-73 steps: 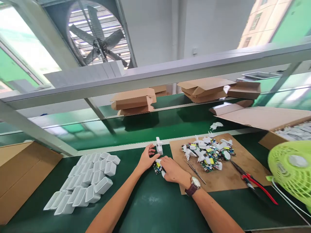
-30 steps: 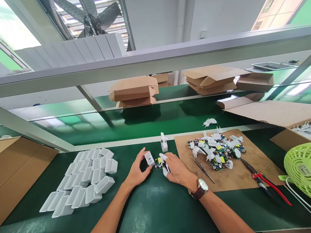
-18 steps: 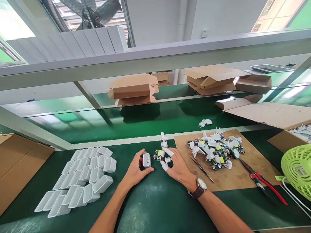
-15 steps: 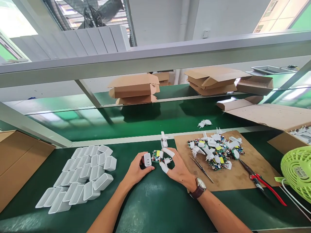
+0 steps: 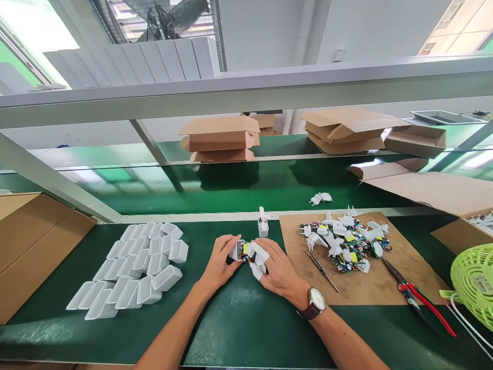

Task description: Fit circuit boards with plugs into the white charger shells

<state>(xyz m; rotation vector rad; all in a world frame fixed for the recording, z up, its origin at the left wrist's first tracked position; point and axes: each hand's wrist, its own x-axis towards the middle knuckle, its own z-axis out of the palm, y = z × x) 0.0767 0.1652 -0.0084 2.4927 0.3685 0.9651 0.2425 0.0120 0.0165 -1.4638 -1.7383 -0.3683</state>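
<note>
My left hand (image 5: 220, 262) is closed round a small white charger shell (image 5: 235, 250) on the green mat. My right hand (image 5: 274, 268), with white finger cots and a wristwatch, pinches a small circuit board (image 5: 245, 250) with a yellow part, its end against the shell's open side. A white charger part (image 5: 263, 225) stands upright just behind both hands. A group of several empty white shells (image 5: 134, 270) lies to the left.
A brown board (image 5: 393, 285) on the right carries a pile of circuit boards and white plugs (image 5: 344, 240), tweezers (image 5: 319, 267) and red-handled cutters (image 5: 418, 303). A green fan (image 5: 475, 285) sits at far right. Cardboard boxes (image 5: 219, 139) sit on the shelf behind; another box (image 5: 31, 241) at left.
My right hand has brought the circuit board left to meet the shell in my left hand; half a second ago they were apart. The camera tilted slightly.
</note>
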